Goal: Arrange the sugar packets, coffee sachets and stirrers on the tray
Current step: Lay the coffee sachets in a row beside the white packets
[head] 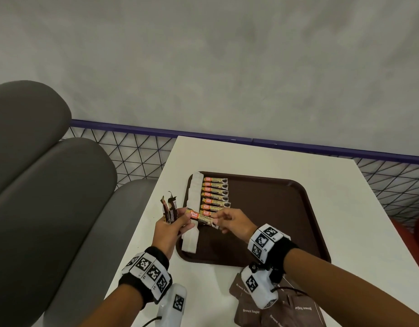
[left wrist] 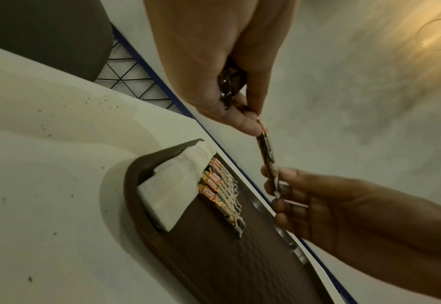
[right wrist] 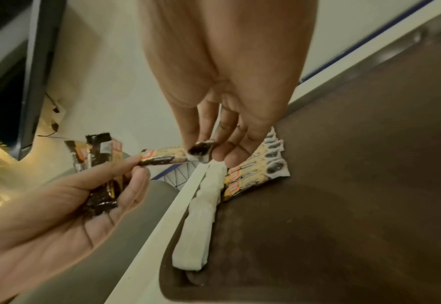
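Observation:
A brown tray (head: 262, 220) lies on the white table. Along its left edge lie white paper-wrapped stirrers (head: 194, 192), and beside them a row of several coffee sachets (head: 215, 192). Over the tray's left rim, one more coffee sachet (head: 202, 218) is held flat between both hands. My right hand (head: 224, 220) pinches its right end (right wrist: 201, 153). My left hand (head: 180, 218) holds its left end with the fingertips (right wrist: 136, 162) and also grips a bunch of spare sachets (head: 169, 208) that stick up from the palm.
Brown sugar packets (head: 251, 310) lie on the table's near edge, partly under my right wrist. The tray's middle and right (head: 286, 232) are bare. Grey seat cushions (head: 50, 185) stand to the left. A wire-mesh railing (head: 137, 152) runs behind the table.

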